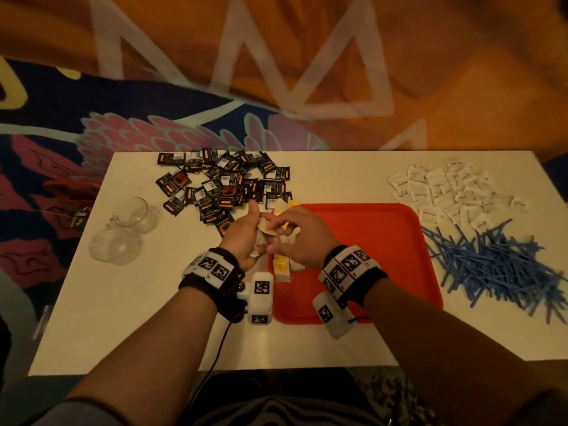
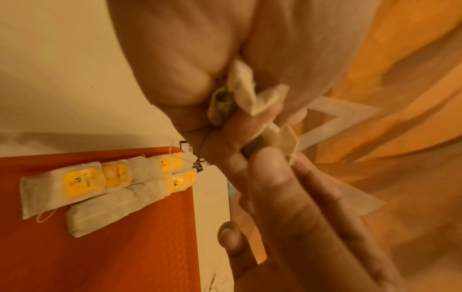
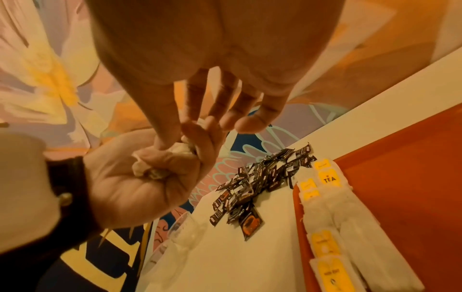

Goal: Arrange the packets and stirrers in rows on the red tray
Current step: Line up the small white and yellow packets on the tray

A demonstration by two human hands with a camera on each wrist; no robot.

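— Two hands, both meeting just above the near-left corner of the red tray point(image 1: 384, 241). What is each doing?

— The left hand point(image 1: 242, 238) is closed in a fist around a bunch of loose tea bags point(image 3: 160, 160), palm turned inward. The right hand point(image 1: 299, 238) has its thumb and forefinger pinched on one bag at the top of that bunch, its other fingers spread straight.

— Where should that bag go?

— Straight below, I'd judge. A row of tea bags with yellow tags point(image 2: 100, 183) already lies on the tray along its left edge, directly under the right hand. Their long axes run left to right across the tray, and the row itself runs from the near edge toward the far one.

— So which hand is nearer the row?

— The right, which hangs over it; the left sits just off the tray's left rim, above the white table point(image 1: 123, 333).

— And farther out?

— Beyond the left hand, a heap of black sachets point(image 1: 224, 186), untouched. Right of the tray, a pile of blue stirrers point(image 1: 495, 265), and behind it white packets point(image 1: 445, 189) at the far right corner. Two glass mugs point(image 1: 126, 229) stand at the table's left.
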